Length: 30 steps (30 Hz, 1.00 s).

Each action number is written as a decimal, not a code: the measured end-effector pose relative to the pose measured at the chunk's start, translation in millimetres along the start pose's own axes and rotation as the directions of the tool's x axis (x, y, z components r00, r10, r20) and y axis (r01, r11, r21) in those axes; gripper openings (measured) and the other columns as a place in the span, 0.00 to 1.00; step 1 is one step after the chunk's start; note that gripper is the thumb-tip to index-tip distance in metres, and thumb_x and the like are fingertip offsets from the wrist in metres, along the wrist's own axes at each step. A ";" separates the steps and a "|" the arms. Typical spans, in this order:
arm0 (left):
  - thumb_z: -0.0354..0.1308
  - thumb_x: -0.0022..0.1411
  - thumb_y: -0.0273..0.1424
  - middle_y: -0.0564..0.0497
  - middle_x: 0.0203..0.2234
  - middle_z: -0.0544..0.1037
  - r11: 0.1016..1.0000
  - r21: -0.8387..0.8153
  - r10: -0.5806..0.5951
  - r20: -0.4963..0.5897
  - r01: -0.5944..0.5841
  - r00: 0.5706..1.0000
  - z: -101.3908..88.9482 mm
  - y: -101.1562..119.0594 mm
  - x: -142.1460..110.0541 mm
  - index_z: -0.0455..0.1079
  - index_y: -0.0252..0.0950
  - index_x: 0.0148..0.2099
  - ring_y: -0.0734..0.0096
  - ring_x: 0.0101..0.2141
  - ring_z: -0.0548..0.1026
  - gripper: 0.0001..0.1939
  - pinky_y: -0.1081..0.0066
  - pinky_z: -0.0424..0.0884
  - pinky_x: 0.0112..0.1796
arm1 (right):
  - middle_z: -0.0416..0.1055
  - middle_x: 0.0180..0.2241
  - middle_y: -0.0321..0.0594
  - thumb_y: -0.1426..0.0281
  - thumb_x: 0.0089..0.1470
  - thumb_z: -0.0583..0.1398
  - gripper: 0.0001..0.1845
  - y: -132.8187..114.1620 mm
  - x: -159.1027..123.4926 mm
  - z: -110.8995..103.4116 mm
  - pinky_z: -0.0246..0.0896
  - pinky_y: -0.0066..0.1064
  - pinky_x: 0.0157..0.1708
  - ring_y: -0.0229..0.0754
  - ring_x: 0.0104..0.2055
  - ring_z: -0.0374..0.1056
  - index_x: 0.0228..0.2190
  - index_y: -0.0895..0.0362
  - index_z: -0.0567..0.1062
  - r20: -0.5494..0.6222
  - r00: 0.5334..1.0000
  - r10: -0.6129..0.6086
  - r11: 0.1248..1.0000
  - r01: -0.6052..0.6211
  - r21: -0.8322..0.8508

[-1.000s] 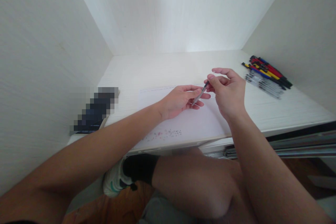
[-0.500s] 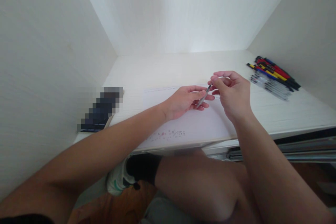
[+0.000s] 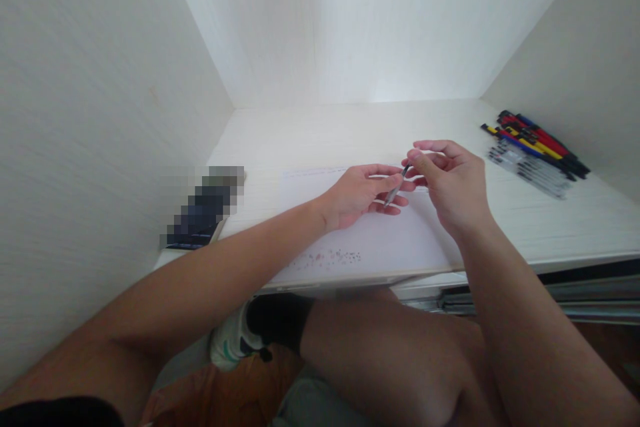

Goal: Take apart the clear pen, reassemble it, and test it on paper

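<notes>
A slim grey pen (image 3: 394,193) is held between both hands over a white sheet of paper (image 3: 370,240) on the white desk (image 3: 330,133). My left hand (image 3: 360,197) pinches the pen's lower end with thumb and fingers. My right hand (image 3: 450,183) grips the pen's upper end between thumb and forefinger, its other fingers curled. Small dark and reddish marks (image 3: 333,257) dot the paper near the desk's front edge.
A bunch of coloured and clear pens (image 3: 535,150) lies at the desk's right, near the side wall. A blurred-out dark object (image 3: 203,217) rests at the left edge. White walls close in on three sides. My bent knee and a shoe (image 3: 227,343) sit below the desk.
The hands keep the same hold on the pen. The view has shifted, so everything sits slightly further right and lower in the picture.
</notes>
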<state>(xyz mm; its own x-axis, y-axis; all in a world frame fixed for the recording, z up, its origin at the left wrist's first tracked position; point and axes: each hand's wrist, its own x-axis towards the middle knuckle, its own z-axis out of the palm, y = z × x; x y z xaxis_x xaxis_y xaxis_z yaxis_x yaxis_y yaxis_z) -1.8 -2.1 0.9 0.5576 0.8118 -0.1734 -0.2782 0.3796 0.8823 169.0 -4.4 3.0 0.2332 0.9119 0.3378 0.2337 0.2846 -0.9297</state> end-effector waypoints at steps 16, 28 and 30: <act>0.61 0.70 0.26 0.39 0.44 0.82 0.998 -0.058 -0.026 0.037 0.028 0.999 -0.3 0.2 0.5 0.74 0.29 0.51 0.69 0.35 0.80 0.09 0.64 0.77 0.41 | 0.79 0.30 0.41 0.64 0.52 0.70 0.18 6.3 1.0 2.1 0.71 0.35 0.24 0.43 0.28 0.74 0.44 0.56 0.78 -0.002 0.999 -0.049 0.997 0.049 -0.067; 0.61 0.69 0.24 0.41 0.36 0.82 0.997 -0.072 -0.013 0.044 0.016 0.999 -0.5 -1.5 5.4 0.74 0.30 0.45 0.68 0.33 0.81 0.03 0.58 0.77 0.45 | 0.79 0.30 0.40 0.65 0.52 0.70 0.18 -4.1 -1.6 5.6 0.69 0.30 0.20 0.41 0.27 0.73 0.44 0.56 0.78 0.033 0.998 -0.047 0.996 0.050 -0.076; 0.61 0.69 0.23 0.42 0.36 0.82 0.998 -0.062 -0.002 0.048 0.005 0.999 -0.3 -2.5 5.8 0.73 0.30 0.46 0.67 0.33 0.81 0.03 0.57 0.77 0.45 | 0.79 0.31 0.41 0.65 0.51 0.70 0.18 -3.8 -1.0 6.0 0.69 0.30 0.20 0.42 0.28 0.74 0.44 0.56 0.79 0.037 0.998 -0.044 0.996 0.047 -0.080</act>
<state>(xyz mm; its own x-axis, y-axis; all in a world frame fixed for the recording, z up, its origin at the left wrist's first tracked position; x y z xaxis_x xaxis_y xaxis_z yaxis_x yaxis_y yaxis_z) 1.9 1.7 -2.4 0.5952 0.7886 -0.1543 -0.3234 0.4109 0.8524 162.3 -4.6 5.4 0.1875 0.9089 0.3725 0.3189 0.3024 -0.8983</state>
